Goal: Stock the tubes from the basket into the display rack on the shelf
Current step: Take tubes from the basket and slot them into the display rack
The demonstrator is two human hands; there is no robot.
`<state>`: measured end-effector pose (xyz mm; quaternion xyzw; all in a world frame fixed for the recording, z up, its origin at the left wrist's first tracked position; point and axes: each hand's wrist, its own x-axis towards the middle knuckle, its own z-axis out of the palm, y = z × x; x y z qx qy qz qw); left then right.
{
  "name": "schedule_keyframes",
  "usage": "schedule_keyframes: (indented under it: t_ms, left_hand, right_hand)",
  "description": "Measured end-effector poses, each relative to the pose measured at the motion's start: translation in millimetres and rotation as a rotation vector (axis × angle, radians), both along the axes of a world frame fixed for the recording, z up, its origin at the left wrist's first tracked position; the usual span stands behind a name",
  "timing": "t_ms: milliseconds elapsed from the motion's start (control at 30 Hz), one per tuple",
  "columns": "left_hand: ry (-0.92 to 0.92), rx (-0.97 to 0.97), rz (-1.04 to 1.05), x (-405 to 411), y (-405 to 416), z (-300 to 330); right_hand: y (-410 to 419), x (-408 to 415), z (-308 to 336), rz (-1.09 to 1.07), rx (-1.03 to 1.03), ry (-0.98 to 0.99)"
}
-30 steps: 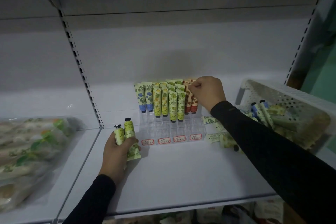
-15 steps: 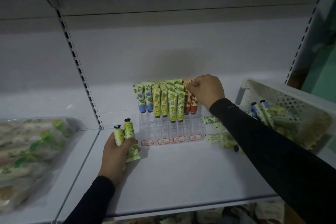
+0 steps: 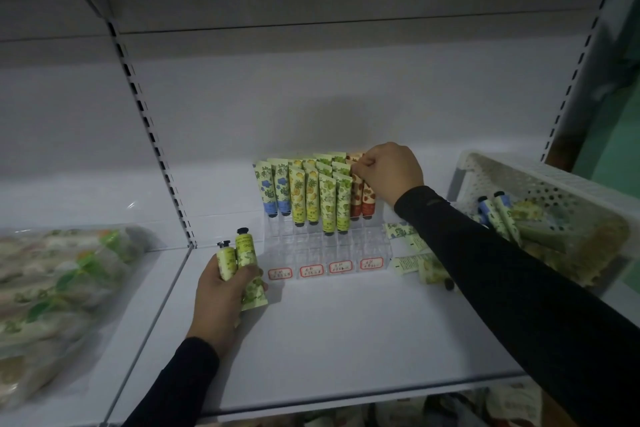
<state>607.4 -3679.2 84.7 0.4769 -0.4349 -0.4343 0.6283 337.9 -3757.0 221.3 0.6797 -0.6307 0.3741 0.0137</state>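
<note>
The right hand [image 3: 389, 172] pinches the top of a red-patterned tube [image 3: 356, 196] standing in the clear display rack [image 3: 325, 253] on the white shelf [image 3: 346, 340], while the left hand [image 3: 221, 295] grips two green tubes [image 3: 239, 253] (caps up) beside the rack, well apart from the white basket [image 3: 540, 184].

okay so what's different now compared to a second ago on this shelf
Almost nothing. The right hand is still pinching the top of the red tubes at the back of the display rack. The left hand still holds two green tubes, unmoved.
</note>
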Motion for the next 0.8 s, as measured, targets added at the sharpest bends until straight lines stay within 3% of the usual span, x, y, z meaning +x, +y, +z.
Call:
schedule_keyframes:
  t_ms: [267,600,700,800]
  left_hand:
    - [0.006,-0.004,-0.018,-0.6,1.1,1.7]
    - [0.015,-0.011,-0.055,-0.7,6.5,7.4]
    - [-0.056,-0.012,-0.139,-10.4,13.3,17.8]
    - [-0.162,0.000,-0.244,-29.7,20.8,31.5]
  right_hand:
    - [6.1,-2.6,-1.1,0.061,-0.007,-0.040]
    - [43.6,-9.7,3.0,0.059,-0.195,-0.227]
    - [60.1,-10.5,-5.8,0.115,-0.125,-0.229]
    - [77.5,-6.0,-18.3,0.269,0.072,-0.296]
